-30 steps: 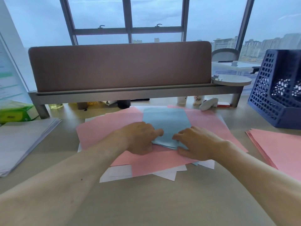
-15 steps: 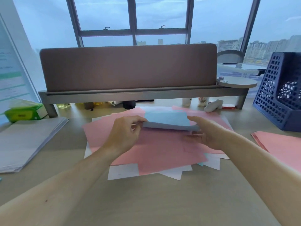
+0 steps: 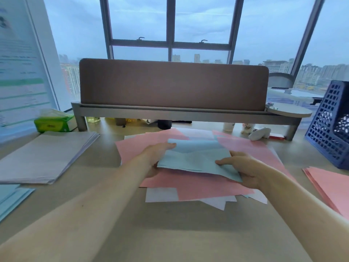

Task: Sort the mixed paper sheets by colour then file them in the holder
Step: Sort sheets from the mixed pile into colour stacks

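Blue sheets (image 3: 196,159) sit lifted off the mixed pile (image 3: 188,184), pinched at both short ends: our left hand (image 3: 156,157) and right hand (image 3: 243,169). Long axis runs hand to hand. Blue stack (image 3: 11,197) lies far left, nearer our left hand.

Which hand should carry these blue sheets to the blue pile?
Probably left. The sorted blue paper pile lies at the desk's left edge; the left hand already grips the lifted blue paper sheets on that side.
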`<state>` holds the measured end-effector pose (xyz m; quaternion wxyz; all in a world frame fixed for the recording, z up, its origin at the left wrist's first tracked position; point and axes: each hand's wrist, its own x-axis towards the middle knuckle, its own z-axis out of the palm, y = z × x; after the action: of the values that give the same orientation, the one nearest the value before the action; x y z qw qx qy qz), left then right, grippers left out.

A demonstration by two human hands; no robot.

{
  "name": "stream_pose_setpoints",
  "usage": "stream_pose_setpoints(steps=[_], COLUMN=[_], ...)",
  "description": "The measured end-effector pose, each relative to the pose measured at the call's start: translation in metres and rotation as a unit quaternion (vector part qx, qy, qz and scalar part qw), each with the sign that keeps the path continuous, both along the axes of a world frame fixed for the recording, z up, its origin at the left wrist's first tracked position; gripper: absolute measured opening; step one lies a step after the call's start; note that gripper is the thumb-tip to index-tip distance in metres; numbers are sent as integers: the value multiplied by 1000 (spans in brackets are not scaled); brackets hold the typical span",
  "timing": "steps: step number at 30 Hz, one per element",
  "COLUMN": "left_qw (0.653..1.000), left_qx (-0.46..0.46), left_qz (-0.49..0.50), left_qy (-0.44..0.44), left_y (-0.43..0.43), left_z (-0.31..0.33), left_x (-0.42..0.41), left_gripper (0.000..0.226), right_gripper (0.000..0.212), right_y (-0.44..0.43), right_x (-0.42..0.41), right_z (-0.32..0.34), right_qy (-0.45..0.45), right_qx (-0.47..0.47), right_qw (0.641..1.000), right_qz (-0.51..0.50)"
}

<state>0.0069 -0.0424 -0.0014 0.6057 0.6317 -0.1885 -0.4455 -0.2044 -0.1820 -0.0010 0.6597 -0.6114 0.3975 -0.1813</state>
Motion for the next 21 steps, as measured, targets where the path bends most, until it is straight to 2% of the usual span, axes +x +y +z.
stream_pose_setpoints(steps=[3, 5, 8, 11, 16, 18, 21], left_qw=[993, 989, 988, 978, 932, 914, 888], left_qx=[83, 97, 48, 12, 3, 37, 116], left_qz=[1, 15, 47, 156, 321, 360, 386], left_qy=[-85, -114, -138, -135, -170, -184, -222], left_y=[17, 40, 86, 152, 281, 335, 411], left_z=[1, 4, 13, 21, 25, 25, 22], left_x=[9, 18, 42, 73, 124, 138, 149], left_gripper=[29, 22, 16, 16, 23, 18, 13], right_gripper=[29, 26, 28, 32, 21, 19, 15], right_y=[13, 29, 59, 99, 191, 231, 283], right_x=[7, 23, 65, 124, 224, 257, 301], right_z=[3, 8, 14, 18, 14, 13, 13], right_qy=[-3, 0, -18, -8, 4, -8, -17], right_qx=[-4, -2, 15, -5, -66, -82, -156], right_qw=[999, 997, 992, 983, 971, 964, 948], right_qz=[49, 80, 127, 184, 229, 255, 278])
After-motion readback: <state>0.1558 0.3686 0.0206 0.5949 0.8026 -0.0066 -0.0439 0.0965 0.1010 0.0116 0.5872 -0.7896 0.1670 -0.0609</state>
